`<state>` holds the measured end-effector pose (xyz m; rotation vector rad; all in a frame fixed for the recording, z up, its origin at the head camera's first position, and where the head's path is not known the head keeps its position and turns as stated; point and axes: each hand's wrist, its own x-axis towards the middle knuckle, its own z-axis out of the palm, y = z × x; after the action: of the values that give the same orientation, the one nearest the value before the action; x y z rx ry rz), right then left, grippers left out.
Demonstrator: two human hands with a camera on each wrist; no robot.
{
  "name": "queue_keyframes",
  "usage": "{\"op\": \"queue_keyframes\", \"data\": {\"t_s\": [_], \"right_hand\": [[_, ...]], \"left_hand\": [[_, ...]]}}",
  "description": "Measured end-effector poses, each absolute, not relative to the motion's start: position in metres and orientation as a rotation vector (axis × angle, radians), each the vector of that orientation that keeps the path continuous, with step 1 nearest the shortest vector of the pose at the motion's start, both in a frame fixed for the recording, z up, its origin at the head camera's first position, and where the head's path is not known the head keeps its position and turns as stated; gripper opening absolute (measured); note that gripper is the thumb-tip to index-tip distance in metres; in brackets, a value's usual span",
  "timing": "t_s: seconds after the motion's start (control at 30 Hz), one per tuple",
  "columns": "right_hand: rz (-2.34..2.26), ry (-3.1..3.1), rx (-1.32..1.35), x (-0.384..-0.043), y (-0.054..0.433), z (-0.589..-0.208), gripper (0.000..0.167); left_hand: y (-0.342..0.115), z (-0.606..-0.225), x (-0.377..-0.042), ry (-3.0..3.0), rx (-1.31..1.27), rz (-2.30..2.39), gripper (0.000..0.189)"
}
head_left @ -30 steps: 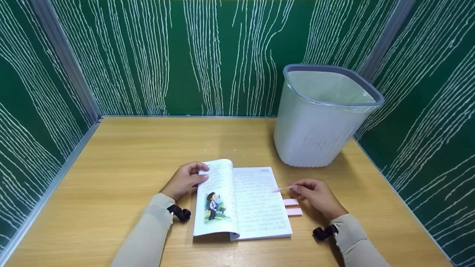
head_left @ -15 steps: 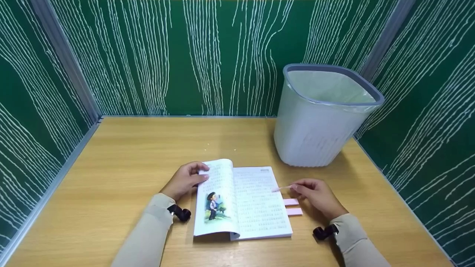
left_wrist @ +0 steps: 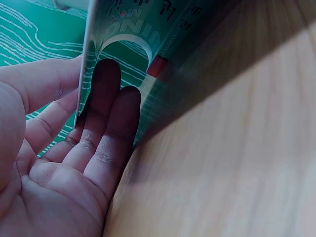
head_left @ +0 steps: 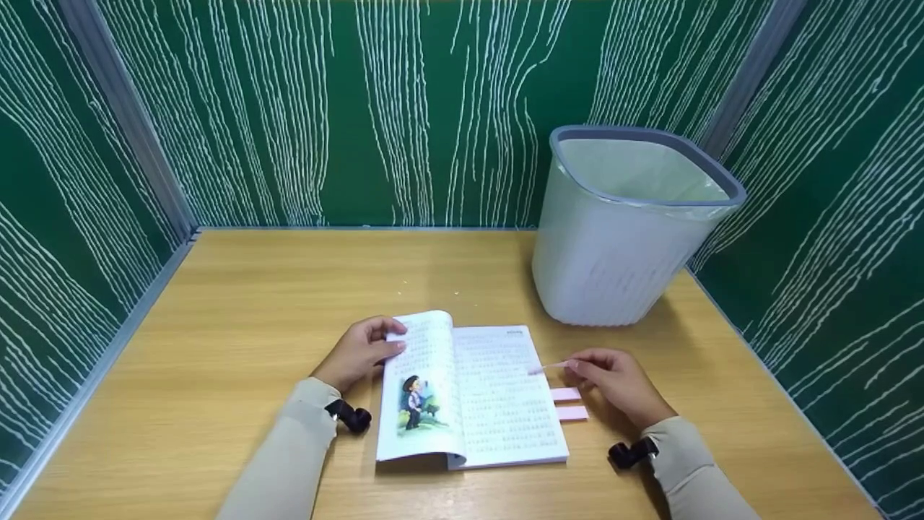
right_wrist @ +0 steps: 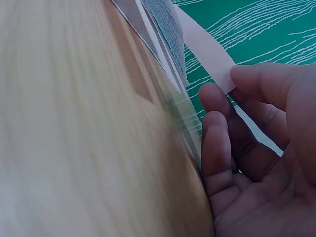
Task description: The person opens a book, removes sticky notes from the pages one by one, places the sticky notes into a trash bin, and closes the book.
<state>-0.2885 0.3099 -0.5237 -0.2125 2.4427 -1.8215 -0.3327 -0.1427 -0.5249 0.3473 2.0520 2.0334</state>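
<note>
1. An open book (head_left: 498,397) lies on a wooden table (head_left: 253,325), directly between a person's two hands, its right page flat and its left-hand pages (head_left: 433,354) raised in a curl with a printed picture of a child (head_left: 414,404)
2. The left hand (head_left: 364,350) pinches the outer edge of those curled pages; its thumb is on top, and the left wrist view shows other fingers stretched out underneath
3. The right hand (head_left: 612,379), at the book's right edge, has thumb and forefinger clamped on a narrow pink strip (right_wrist: 207,52); its remaining fingers are bent and hold nothing
4. The held strip arches towards the book, its far end over the right page near the margin; whether that end is stuck down cannot be told
5. Two more pink tabs (head_left: 572,413) jut from the same edge, nearer the person, one above the other
6. Judging by this, two markers seem done and a third is partly placed, not yet released; whether any others remain is not shown
7. Beyond the right hand stands a lined waste bin (head_left: 603,260), well apart from the book
</note>
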Motion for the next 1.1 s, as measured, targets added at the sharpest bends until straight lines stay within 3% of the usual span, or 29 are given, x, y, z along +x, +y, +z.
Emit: {"op": "queue_keyframes", "data": {"t_s": [1.1], "right_hand": [[-1.897,2.402,-0.106,-0.2872,0.3088,-0.5216,0.034]], "left_hand": [[-0.1423,-0.5246,-0.3312,2.077,0.368,2.032,0.029]]}}
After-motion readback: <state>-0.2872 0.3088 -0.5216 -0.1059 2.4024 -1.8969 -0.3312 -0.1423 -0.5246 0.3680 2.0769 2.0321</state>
